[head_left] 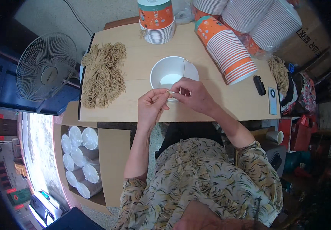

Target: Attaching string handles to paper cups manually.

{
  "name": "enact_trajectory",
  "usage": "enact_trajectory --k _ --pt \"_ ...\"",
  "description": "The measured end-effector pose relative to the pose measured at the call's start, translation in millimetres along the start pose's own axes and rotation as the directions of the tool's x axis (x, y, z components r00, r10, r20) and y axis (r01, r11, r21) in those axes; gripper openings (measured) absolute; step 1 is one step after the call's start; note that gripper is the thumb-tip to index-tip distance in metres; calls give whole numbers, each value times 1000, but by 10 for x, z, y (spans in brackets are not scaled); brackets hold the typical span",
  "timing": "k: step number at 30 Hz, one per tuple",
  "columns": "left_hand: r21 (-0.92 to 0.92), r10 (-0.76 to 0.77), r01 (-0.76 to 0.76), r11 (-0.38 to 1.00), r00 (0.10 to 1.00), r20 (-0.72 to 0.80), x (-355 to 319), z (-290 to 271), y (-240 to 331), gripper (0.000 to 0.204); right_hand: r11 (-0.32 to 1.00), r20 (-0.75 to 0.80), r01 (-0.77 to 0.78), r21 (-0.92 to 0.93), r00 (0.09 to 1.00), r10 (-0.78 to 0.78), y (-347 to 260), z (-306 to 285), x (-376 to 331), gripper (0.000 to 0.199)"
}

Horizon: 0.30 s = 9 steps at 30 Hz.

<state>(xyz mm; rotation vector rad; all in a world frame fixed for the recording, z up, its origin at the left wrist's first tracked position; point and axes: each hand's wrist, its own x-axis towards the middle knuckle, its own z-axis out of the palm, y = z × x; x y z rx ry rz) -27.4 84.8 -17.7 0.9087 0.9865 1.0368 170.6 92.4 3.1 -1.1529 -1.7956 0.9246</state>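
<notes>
A white paper bucket stands upright at the middle of the table, its mouth facing up. Over its near rim, my left hand is closed in a pinch, thumb against forefinger. My right hand meets it there, fingers also pinched. Between the fingertips shows a small pale end of cord; its exact shape is too small to make out. A thin cord also appears at the bucket's far rim and runs down inside. Left of the bucket lies a large heap of tan cords.
Stacked orange-and-white paper buckets lie at the right; another stack stands at the back. A black object and phone rest near the table's right edge. A fan and a carton of wrapped white stacks are leftward.
</notes>
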Motion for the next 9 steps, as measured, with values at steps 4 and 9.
enact_trajectory --k 4,9 --pt "78 -5 4 997 1000 15 -5 2 13 18 999 19 28 -21 999 -27 77 7 -11 10" --pt "-55 51 -49 997 998 24 19 8 -116 19 999 21 -31 11 999 30 86 14 -23 9"
